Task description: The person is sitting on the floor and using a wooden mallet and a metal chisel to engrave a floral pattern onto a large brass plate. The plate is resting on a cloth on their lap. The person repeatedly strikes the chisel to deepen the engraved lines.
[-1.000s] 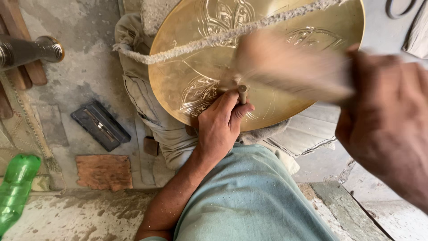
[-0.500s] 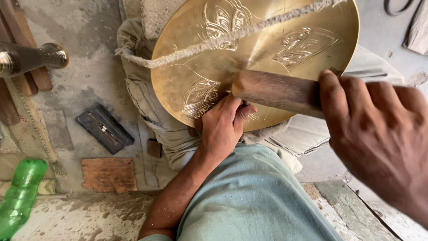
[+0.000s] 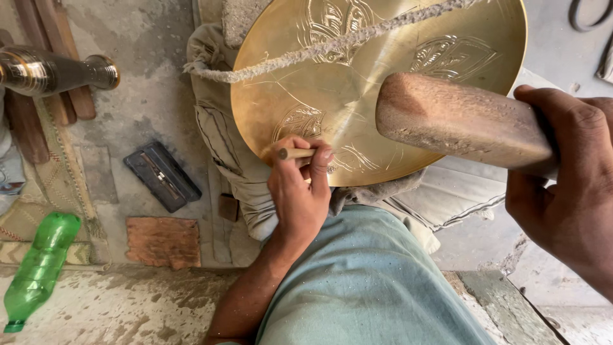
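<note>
Right, looking down from the head camera: the left hand is clenched round a thin, pale wooden-handled punch, its blunt end poking out to the left above the thumb, its working end hidden behind the fingers against the lower face of a big round engraved brass plate. That plate sits tilted across the person's lap, resting on folded beige cloth, with leaf and flower patterns cut into it at the top, the right and just beside the fingers. A frayed, pale twisted rope runs slantwise across the plate's upper half. The right hand is up close to the camera, wrapped tight round one end of a thick, brown cylindrical wooden mallet; the mallet's free end hangs over the plate, above and to the right of the punch, not touching it. A blue-green trouser leg fills the bottom middle. Off on the concrete floor: a small dark rectangular case, a reddish flat block, a green plastic bottle lying down at the left, and a shiny dark metal vase on its side at the upper left.
</note>
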